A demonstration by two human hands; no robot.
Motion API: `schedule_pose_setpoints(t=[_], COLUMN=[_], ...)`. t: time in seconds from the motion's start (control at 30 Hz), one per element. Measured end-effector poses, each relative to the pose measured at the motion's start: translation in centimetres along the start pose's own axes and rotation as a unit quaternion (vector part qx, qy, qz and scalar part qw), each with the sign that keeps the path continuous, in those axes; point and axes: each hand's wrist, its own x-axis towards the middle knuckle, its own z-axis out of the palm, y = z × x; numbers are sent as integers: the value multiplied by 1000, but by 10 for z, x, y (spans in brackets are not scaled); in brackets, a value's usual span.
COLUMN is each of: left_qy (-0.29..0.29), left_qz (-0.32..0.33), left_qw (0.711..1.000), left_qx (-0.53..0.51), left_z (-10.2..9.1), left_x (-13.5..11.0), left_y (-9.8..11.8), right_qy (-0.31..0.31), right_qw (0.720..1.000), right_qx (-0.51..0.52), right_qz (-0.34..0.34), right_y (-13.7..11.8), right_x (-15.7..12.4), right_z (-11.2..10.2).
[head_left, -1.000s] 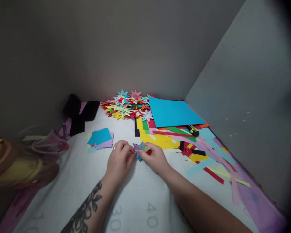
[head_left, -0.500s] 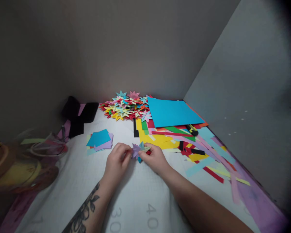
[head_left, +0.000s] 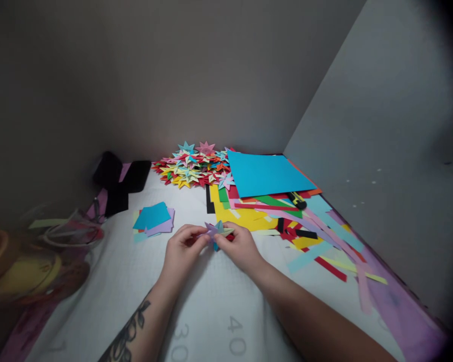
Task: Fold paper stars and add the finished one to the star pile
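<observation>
Between my two hands is a folded paper star [head_left: 219, 229] with lilac, blue, pale yellow and red points, held just above the white sheet. My left hand [head_left: 184, 247] pinches its lilac point at the left, thumb and forefinger closed. On the other side my right hand [head_left: 238, 242] grips the star with the thumb on its front; the fingers behind are partly hidden. Left of my hands lies a small stack of cut paper pieces [head_left: 153, 217], blue on top of lilac. A pile of finished-looking paper stars [head_left: 189, 168] rests against the back wall.
A large blue paper sheet [head_left: 268, 174] covers other coloured sheets at the back right. A yellow-and-black box cutter [head_left: 297, 200] lies at its front edge. Scattered paper strips [head_left: 330, 269] spread to the right. A clear container [head_left: 26, 266] stands at left, near black objects [head_left: 117, 201].
My left thumb and fingers have come in closer onto the star's lilac point. My right hand keeps its hold. The view has shifted slightly.
</observation>
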Motion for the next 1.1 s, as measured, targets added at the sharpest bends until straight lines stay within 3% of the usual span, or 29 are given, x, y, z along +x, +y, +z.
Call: schedule_pose_setpoints(t=[0.4, 0.6, 0.8, 1.1], left_qy=[0, -46, -22, -13], left_qz=[99, 38, -62, -64], left_qw=[988, 993, 997, 998], left_qx=[116, 98, 43, 25], left_z=[-7, -4, -4, -5], left_x=[-3, -3, -2, 1], left_y=[3, 6, 6, 5], right_qy=[-23, -39, -34, -65], right_qw=[1000, 999, 996, 993], right_qx=[15, 7, 77, 91], right_qz=[-7, -22, 42, 43], right_y=[-2, -5, -5, -7], right_x=[0, -1, -1, 1], right_z=[-2, -1, -1, -4])
